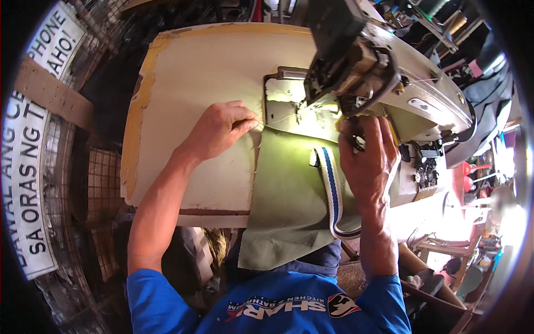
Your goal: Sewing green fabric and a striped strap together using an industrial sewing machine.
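Observation:
My left hand (225, 129) is closed in a pinch beside the sewing machine's metal plate. A thin pale thread (283, 118) runs from near the needle toward its fingertips. My right hand (371, 153) is raised at the right of the sewing head (356, 72), its fingers curled around something dark that I cannot make out. Olive-green fabric (289, 189) lies at the plate's near edge and hangs over the table front. On it a white strap with a blue stripe (334, 192) curves down toward my right forearm.
The worn tabletop (189, 72) has yellowed edges and reaches to the left of the machine. The machine's pale arm (434, 94) extends to the right. A wire-mesh wall with white signs (33, 183) stands at the far left. Clutter and a wooden stool (450, 247) are at right.

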